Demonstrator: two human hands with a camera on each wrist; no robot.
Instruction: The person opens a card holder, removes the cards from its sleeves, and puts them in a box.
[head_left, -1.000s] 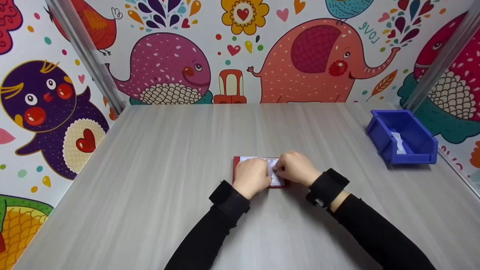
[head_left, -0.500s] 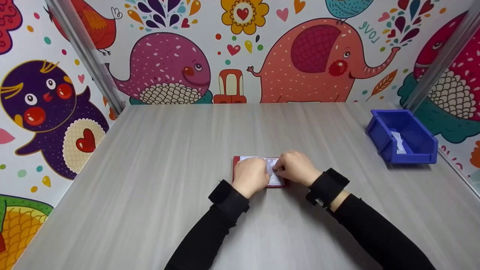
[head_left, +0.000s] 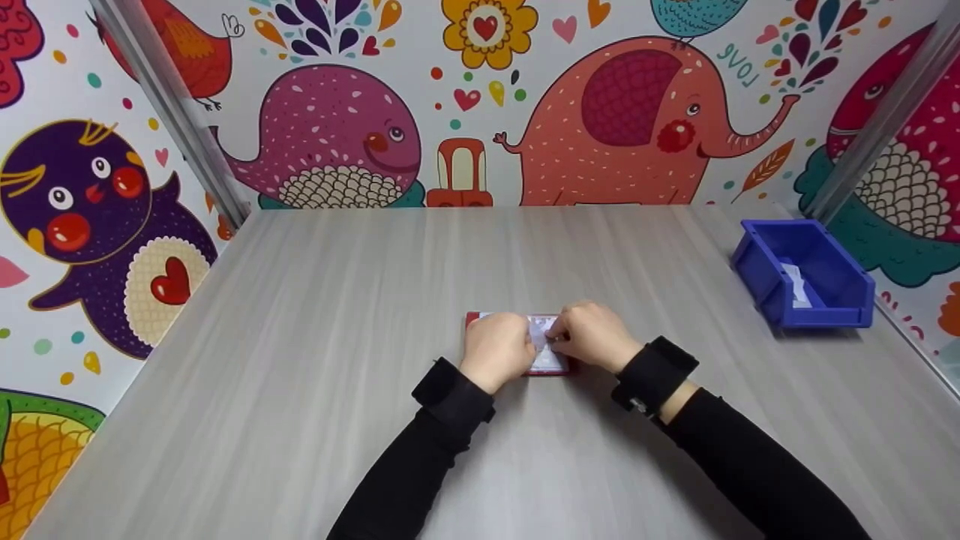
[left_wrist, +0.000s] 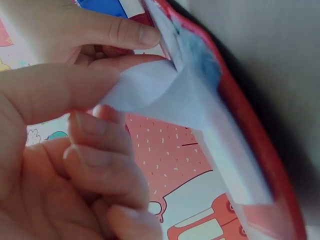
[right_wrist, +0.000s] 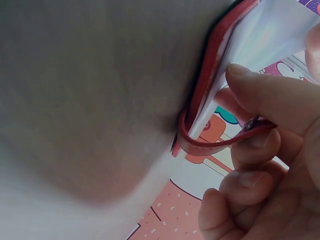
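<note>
A small red card holder (head_left: 472,320) lies opened on the table between both hands, its whitish sleeves facing up. My left hand (head_left: 495,346) covers its left half and pinches a thin, whitish sheet (left_wrist: 155,102) between thumb and forefinger. In the left wrist view that sheet bends up away from the red cover (left_wrist: 250,120). At the other end, my right hand (head_left: 596,335) grips the holder's sleeves, thumb on top. A red strap (right_wrist: 207,148) with a metal snap (right_wrist: 251,123) loops out beside the right fingers. The right forefinger is partly hidden behind the sleeves.
A blue plastic bin (head_left: 806,274) holding white slips of paper (head_left: 797,285) stands at the table's right rear. A wall with cartoon animals (head_left: 622,120) borders the back. Metal posts (head_left: 172,112) rise at the table's rear corners.
My left hand has shifted slightly left, uncovering more of the sleeve's middle. The right hand, the card holder and the blue bin stay where they were.
</note>
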